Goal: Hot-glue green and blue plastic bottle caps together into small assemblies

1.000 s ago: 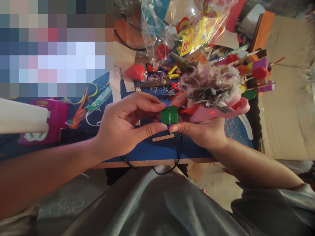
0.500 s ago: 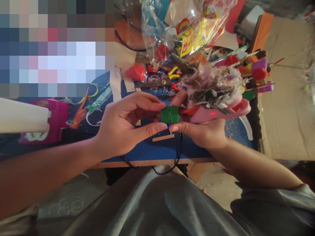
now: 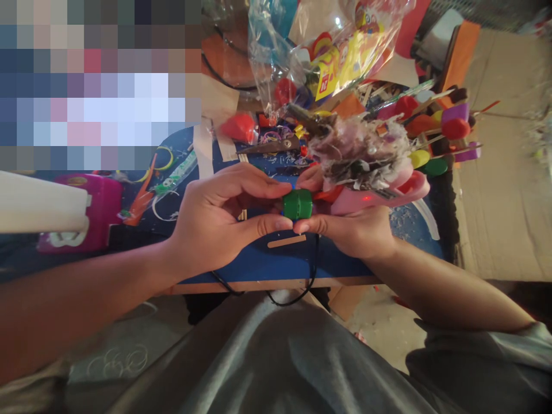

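Note:
Two green bottle caps are pressed face to face between my hands, above the table's front part. My left hand is closed, its thumb and fingertips pinching the left cap. Thumb and index finger of my right hand grip the right cap. The same hand also has a pink glue gun in its palm, with an orange trigger and a small red light. Grey-white, stringy residue clings to the gun's upper side. Some blue shows at the edge of the caps.
On the blue table lie a wooden stick, scissors and a black cable. A magenta box stands left. Clear plastic bags and coloured craft pieces crowd the back. Cardboard covers the right.
The gap between the two caps has closed and they now meet evenly. My right hand and the glue gun have shifted slightly left.

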A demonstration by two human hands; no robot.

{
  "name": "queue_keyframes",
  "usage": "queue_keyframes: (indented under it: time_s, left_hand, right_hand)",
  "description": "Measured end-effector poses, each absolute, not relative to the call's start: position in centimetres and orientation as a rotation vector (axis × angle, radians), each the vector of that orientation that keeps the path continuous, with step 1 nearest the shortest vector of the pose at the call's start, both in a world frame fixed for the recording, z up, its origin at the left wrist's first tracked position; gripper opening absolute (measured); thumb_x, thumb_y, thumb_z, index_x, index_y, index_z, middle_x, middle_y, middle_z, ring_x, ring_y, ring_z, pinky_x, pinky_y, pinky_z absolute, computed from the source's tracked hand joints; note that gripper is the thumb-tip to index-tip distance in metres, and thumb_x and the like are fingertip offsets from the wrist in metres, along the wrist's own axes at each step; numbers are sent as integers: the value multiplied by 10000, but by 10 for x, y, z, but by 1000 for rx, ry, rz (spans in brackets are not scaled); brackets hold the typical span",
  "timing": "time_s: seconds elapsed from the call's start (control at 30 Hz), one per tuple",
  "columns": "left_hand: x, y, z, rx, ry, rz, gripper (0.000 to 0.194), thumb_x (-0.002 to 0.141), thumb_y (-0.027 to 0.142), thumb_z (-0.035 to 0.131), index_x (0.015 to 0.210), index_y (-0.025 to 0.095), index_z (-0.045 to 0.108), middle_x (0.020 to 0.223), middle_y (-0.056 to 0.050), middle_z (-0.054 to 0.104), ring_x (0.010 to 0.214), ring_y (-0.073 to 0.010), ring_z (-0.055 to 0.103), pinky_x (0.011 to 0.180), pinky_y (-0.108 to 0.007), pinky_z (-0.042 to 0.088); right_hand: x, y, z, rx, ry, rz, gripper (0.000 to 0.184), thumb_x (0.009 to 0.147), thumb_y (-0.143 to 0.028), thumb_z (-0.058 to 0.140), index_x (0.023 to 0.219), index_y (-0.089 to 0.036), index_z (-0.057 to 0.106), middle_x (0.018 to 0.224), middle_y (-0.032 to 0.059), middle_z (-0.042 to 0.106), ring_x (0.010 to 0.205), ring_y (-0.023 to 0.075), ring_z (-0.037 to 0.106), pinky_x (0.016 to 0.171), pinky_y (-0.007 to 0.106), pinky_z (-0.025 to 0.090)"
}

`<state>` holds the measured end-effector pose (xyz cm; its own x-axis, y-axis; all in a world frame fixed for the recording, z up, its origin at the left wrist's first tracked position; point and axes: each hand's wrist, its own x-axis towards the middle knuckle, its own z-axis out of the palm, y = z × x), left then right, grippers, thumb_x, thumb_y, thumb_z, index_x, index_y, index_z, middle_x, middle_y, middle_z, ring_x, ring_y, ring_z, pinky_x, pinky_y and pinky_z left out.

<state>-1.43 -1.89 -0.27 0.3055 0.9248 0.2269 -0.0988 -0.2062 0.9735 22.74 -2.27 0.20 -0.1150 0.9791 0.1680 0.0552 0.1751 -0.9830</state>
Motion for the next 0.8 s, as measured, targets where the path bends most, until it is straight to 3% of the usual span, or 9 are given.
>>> queue_keyframes:
  time_s: [0.1,0.23,0.43,0.57,0.8]
  left_hand:
    - [-12,-19,-2,1426,762,1166,363,803,363,1163,1109,332,970,1173,-65,893,1069,-262,875,924,-394,789]
    - [-10,-21,3,1354,748,1172,385,786,330,1167,1105,326,953,1192,-52,867,1074,-262,873,1002,-432,816]
    - [-12,-20,4,1229,806,1116,278,950,342,1049,1164,298,877,1181,-52,852,1011,-229,864,876,-367,786]
    - [-13,-16,-2,1144,797,1169,328,922,377,1064,1172,311,861,1252,-52,808,1059,-235,832,980,-410,788]
    - [-18,-11,-6,1046,764,1091,325,936,397,1044,1203,327,872,1147,-32,820,1010,-244,852,1036,-445,776]
  right_hand:
    - [226,-22,3,-1039,-1458,1170,446,693,-512,1183,951,-345,859,1006,-5,831,994,277,812,1048,487,755]
    - [229,-22,0,-1082,-1430,1151,555,681,-556,1182,984,-333,774,1047,-7,816,1038,275,810,1072,492,747]
    - [237,-15,-5,-1079,-1359,1284,620,788,-770,1063,1017,-318,706,1259,46,859,1031,283,846,844,452,746]
    - [235,-9,-4,-1117,-1269,1317,651,748,-832,1051,993,-312,746,1365,63,879,1003,294,881,766,436,746]
    - [240,-4,-16,-1140,-1198,1317,580,830,-790,1013,1099,-345,757,1228,58,897,1114,348,917,720,427,763]
